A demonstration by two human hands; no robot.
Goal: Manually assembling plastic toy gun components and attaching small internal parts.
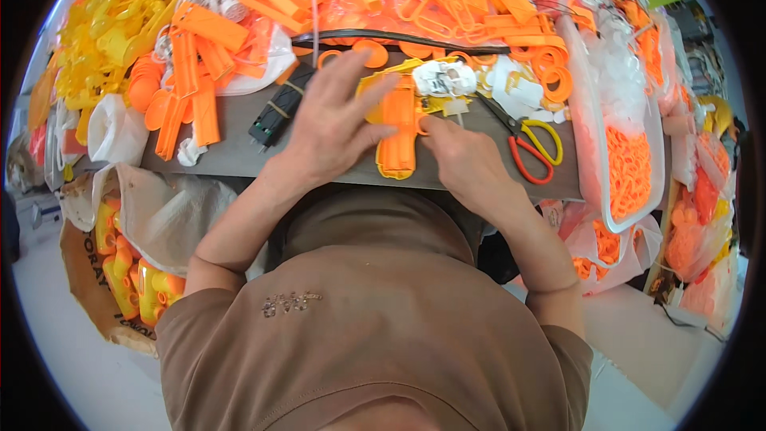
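Note:
On the grey table in front of me lies an assembly with a yellow plastic shell and a long orange handle-like part. A white mechanism sits at its upper right. My left hand, slightly blurred, is open, its fingers spread and its thumb and fingertips over the left side of the orange part. My right hand is closed, its fingers curled against that part's right edge, where a small orange piece shows at the fingertips. How firmly it grips is hidden. A black screwdriver-like tool lies left of my left hand.
Scissors with red and yellow handles lie to the right. Beyond them stands a clear bin of small orange parts. Orange pieces and yellow shells are heaped at the back and left. A brown sack of parts stands lower left.

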